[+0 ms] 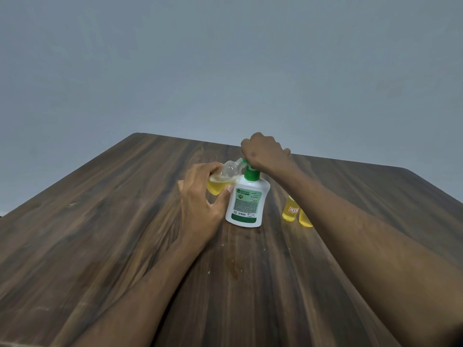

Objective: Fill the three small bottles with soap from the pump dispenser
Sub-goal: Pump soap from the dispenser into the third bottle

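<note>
A white pump dispenser (246,201) with a green label and green pump neck stands upright mid-table. My right hand (264,151) rests closed over its pump head, which is hidden under the fist. My left hand (200,199) grips a small clear bottle (226,176), tilted with its open mouth against the green nozzle; yellow soap fills roughly its lower half. Two other small bottles (290,209) (304,219) of yellow soap stand to the dispenser's right, partly hidden behind my right forearm; the nearer-left one bears a small white label.
The dark wooden table (112,234) extends wide to the left and toward me; its far edge runs just behind the dispenser. A plain grey wall (225,71) lies beyond. A small stain (233,267) marks the wood near the table's middle.
</note>
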The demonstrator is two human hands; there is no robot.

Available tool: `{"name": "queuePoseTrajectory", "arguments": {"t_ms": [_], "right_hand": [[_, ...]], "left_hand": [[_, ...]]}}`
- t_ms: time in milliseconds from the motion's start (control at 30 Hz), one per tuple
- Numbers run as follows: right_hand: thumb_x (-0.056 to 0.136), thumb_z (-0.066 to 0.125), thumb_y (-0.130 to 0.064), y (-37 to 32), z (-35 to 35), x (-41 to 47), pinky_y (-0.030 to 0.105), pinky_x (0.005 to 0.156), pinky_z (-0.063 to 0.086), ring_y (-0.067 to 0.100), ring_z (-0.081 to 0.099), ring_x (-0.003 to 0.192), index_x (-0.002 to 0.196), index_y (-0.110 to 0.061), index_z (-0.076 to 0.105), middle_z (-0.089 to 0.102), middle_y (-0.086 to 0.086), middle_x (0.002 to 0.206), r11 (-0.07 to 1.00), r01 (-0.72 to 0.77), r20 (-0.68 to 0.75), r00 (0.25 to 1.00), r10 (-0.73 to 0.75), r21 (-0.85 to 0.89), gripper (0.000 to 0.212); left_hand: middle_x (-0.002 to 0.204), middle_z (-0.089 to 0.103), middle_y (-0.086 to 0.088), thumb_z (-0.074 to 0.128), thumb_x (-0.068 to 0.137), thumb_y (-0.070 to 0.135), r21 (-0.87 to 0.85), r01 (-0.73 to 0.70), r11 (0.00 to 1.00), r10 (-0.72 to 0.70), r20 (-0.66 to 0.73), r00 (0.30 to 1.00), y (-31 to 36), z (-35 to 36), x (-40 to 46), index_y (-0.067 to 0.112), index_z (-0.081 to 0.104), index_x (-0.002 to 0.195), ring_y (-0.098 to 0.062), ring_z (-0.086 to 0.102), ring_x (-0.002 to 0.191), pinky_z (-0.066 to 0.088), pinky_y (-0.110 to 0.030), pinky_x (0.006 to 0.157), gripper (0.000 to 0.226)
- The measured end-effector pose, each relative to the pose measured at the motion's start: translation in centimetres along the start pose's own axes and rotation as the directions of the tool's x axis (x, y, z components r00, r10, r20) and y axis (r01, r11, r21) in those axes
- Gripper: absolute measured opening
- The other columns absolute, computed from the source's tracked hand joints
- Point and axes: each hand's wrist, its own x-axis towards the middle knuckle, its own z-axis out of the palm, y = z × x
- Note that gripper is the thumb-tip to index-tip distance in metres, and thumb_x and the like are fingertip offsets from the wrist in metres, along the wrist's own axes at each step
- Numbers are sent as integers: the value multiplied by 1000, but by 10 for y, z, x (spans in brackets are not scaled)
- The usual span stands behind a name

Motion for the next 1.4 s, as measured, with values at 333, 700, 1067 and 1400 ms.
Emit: {"name": "queuePoseTrajectory", "arguments": {"t_ms": [333,700,1067,1400], "right_hand": [[93,38,-25,-1,0,2,49,99,33,30,49,84,76,-17,43,48,1,79,1000,-4,9,1000,4,5,19],[93,36,-27,-1,-1,2,51,100,32,30,50,87,79,-17,45,48,1,81,1000,1,14,1000,-2,19,19],[92,38,-25,0,-2,7,49,98,33,29,50,86,76,-18,42,49,2,81,1000,5,5,1000,-5,18,18],[94,37,-27,2,4,5,47,97,35,30,49,87,77,-18,42,48,1,81,1000,-11,28,1000,11,23,20]], "left_hand": [[117,67,9,75,90,32,-3,2,1000,-2,8,1000,-1,0,1,17,70,121,-7,62,105,41,-35,88,34],[117,65,11,75,90,31,-4,3,1000,-3,6,1000,1,0,0,18,69,122,-8,61,104,43,-38,88,35],[119,66,10,76,90,29,-13,-14,1000,14,-4,1000,2,0,3,17,71,123,-9,62,108,45,-42,89,35],[120,62,14,76,91,30,1,-16,1000,16,-1,1000,-1,0,3,16,70,124,-6,60,109,42,-37,88,37]]}}
